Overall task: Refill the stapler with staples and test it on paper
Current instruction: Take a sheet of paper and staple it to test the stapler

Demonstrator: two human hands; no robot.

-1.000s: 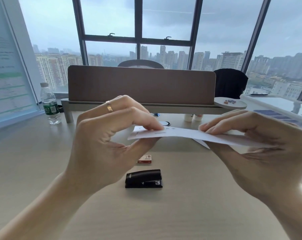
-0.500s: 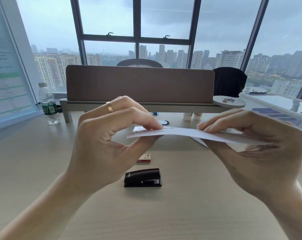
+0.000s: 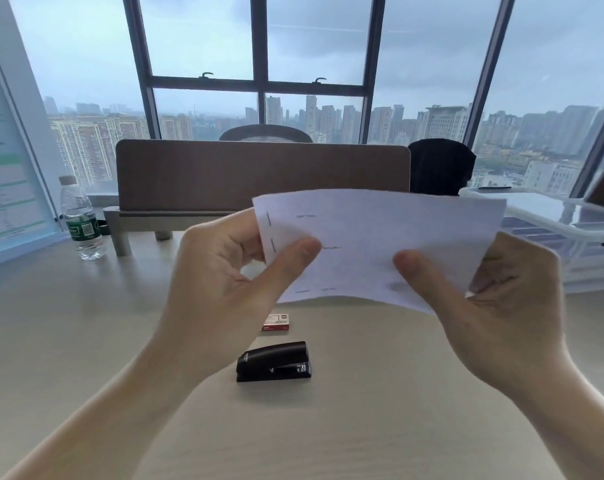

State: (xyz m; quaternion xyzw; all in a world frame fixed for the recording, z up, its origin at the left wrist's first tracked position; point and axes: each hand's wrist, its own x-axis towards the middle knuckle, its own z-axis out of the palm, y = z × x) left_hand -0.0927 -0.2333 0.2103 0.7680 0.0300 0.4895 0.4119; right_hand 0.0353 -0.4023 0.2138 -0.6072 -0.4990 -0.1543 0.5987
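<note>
The left hand (image 3: 224, 282) and right hand (image 3: 501, 306) pinch the white stapled paper sheet (image 3: 380, 230); the black stapler (image 3: 274, 362) lies below them, lengthwise left-right, seemingly nearer the left hand.

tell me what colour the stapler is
The stapler is black, clearest in the head view.

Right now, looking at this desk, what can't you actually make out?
All in the head view:
- Fingers of the left hand and right hand: mostly behind the paper; mainly the thumbs show.
- Stapler: closed, so any staples inside are hidden.
- Staple box: print too small to read.
- Wall chart: cut off by the left edge, text blurred.
</note>
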